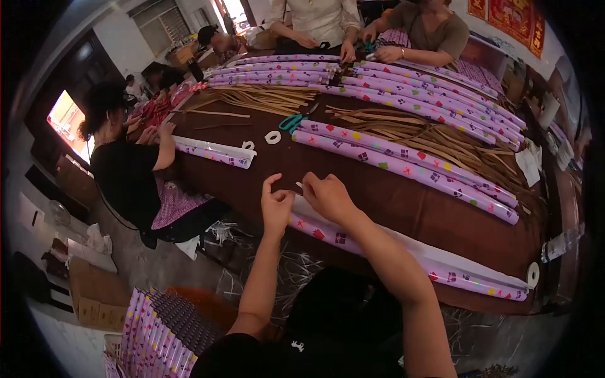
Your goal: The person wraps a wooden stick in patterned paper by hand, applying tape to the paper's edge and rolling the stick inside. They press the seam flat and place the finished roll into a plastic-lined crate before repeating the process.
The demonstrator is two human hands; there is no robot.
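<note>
One right hand (305, 184) pinches a white strip (299, 184); left hand (277, 205) curled, its hold unclear
Below, the purple sheet (328, 237) on the desk (403, 205) is probably light, slick, easily creased: best held gently along its long edge.

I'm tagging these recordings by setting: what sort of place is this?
Probably a small hand-assembly workshop: long purple patterned rolls lie in rows on a brown-covered table, brown strips are spread among them, and other people work around the table.
</note>
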